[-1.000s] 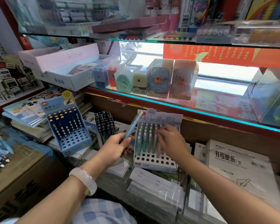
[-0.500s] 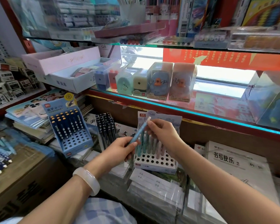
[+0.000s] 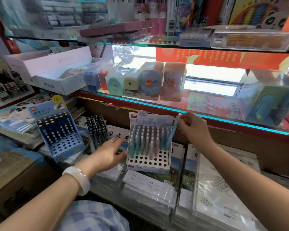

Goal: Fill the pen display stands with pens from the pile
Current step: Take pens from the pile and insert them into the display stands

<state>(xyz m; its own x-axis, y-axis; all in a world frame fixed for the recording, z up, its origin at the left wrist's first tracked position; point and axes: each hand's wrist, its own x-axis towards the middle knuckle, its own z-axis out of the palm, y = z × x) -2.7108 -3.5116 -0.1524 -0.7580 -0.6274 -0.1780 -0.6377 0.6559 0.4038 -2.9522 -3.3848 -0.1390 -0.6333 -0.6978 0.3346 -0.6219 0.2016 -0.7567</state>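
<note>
Stationery shelves are filling the view, with glass tiers (image 3: 207, 116) overhead carrying boxed pencil sharpeners (image 3: 149, 80) at twelve o'clock. Below them, stacks of wrapped notebooks (image 3: 223, 189) are serving as the working surface. A white pen display stand (image 3: 148, 161) is sitting at the centre on those stacks, its back rows holding pastel pens while the front holes are showing bare. The right hand (image 3: 194, 129), at two o'clock from the stand, is pinching a light blue pen (image 3: 173, 132) near its top between thumb and fingertips; the pen is hanging nearly upright, its lower end reaching down at the stand's right rear corner. The left hand (image 3: 107, 154), wearing a pale bangle (image 3: 78, 180), is lying at nine o'clock from the stand, fingers stretched out and holding nothing, fingertips touching the stand's left side. A blue display stand (image 3: 60, 135) with dark pens is leaning farther out at nine o'clock, and a clump of black pens (image 3: 97, 129) is standing between the two stands.
</note>
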